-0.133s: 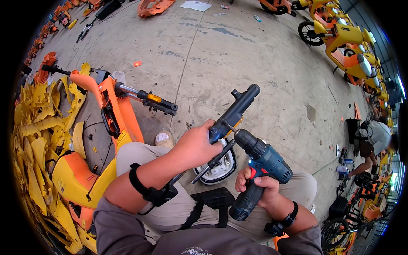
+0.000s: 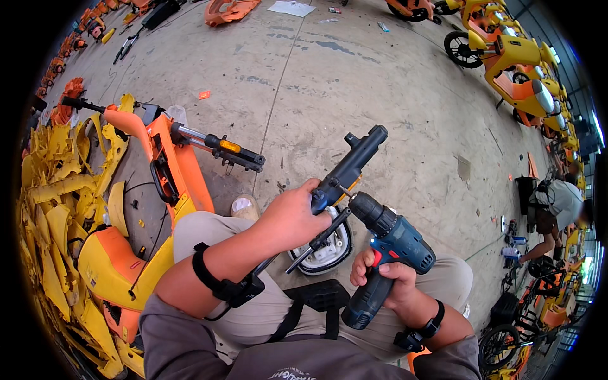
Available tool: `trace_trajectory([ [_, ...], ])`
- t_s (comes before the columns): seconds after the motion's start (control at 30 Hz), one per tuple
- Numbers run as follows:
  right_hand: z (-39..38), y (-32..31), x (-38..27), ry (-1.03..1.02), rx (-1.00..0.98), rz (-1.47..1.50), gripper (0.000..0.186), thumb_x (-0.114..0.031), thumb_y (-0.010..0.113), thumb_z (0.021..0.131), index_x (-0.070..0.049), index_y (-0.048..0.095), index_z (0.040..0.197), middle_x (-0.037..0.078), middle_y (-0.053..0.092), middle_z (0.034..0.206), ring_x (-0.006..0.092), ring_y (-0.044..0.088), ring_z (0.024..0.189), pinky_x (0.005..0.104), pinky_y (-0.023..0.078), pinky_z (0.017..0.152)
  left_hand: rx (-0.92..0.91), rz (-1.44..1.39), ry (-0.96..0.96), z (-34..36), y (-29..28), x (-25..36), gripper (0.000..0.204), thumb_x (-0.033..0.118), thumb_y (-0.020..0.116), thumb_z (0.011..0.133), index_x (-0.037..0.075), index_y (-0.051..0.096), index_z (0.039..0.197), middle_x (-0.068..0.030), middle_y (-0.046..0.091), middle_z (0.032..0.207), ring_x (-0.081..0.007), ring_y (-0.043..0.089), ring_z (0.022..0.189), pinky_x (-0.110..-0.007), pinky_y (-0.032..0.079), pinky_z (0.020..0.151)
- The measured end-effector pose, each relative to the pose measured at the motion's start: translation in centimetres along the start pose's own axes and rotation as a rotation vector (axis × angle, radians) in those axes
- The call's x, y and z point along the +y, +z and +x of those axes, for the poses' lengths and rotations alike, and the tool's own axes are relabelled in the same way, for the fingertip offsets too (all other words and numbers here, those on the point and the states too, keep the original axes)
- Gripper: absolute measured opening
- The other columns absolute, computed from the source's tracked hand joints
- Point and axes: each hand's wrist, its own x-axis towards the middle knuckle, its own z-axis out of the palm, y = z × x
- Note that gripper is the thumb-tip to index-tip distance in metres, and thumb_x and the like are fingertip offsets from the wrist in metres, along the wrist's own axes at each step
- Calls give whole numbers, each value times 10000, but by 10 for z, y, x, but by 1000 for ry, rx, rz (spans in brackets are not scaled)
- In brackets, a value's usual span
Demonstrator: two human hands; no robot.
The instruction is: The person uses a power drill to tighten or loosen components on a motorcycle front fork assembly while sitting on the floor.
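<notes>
My left hand (image 2: 296, 215) is wrapped round a black fork leg (image 2: 354, 158) with an amber strip along its side. The leg slants up and to the right from my fist. In my right hand (image 2: 389, 275) is a blue-and-black cordless drill (image 2: 396, 237), its small light lit and my fingers round the grip by the red trigger. The drill's bit (image 2: 346, 192) points at the side of the fork leg; whether it touches is hard to tell. Just below runs a thin black rod (image 2: 316, 242), over a white-lined shell with a black rim (image 2: 342, 250) between my legs.
An orange-and-yellow scooter body (image 2: 183, 171) with a fork (image 2: 218, 144) lies at my left, beside a heap of yellow panels (image 2: 57, 221). Yellow scooters (image 2: 516, 66) line the right. A person (image 2: 557, 206) bends over there. An orange panel (image 2: 231, 9) lies far ahead.
</notes>
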Motion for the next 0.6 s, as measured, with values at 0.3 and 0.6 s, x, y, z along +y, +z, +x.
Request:
trace_trajectory([
  [0.3, 1, -2, 1, 9, -15, 7, 288, -217, 676, 697, -68, 586, 926, 120, 610, 890, 237, 589, 768, 381, 452, 784, 10, -7, -5, -1, 0, -1, 499, 241, 678, 782, 43, 567, 1226, -189, 666, 801, -377, 686, 785, -435, 531, 733],
  [0.6, 0, -1, 1, 11, -8, 1, 290, -217, 676, 703, -69, 585, 935, 117, 607, 896, 235, 586, 775, 381, 450, 789, -1, -24, -22, -1, -1, -1, 486, 204, 681, 799, 42, 580, 1245, -141, 665, 826, -265, 666, 739, -368, 522, 702],
])
